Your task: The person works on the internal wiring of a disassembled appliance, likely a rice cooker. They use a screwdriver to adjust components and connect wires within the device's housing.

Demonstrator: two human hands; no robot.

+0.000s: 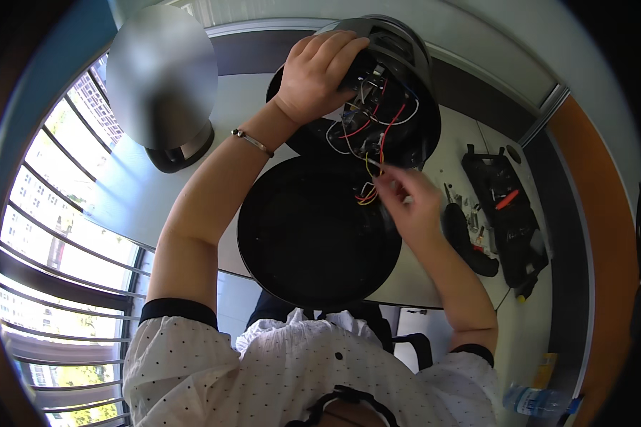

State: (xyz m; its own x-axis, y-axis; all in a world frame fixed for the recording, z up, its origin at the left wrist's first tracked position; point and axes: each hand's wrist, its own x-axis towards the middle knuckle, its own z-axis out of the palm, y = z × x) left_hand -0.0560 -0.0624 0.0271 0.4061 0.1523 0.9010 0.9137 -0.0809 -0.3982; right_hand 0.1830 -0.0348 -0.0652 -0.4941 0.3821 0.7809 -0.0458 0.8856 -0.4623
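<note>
A round black electrical appliance [406, 67] lies tipped with its open underside toward me, and red, white, blue and yellow wires [384, 132] run through its inside. My left hand [319, 75] is closed over its upper left rim, the thumb reaching into the opening. Just below lies a wide round black base [313, 235], which overlaps the front of the table. Several wires cross from the appliance to the base's upper right edge. There my right hand [409, 203] pinches thin wires between thumb and fingers; the fingertips are slightly blurred.
At the back left stands a shiny silver round vessel [164, 78] with a dark foot. To the right lie a black tool case [506, 206] with a red-handled tool, a black curved tool [466, 242] and loose small metal parts. A clear plastic bottle [534, 401] is at lower right.
</note>
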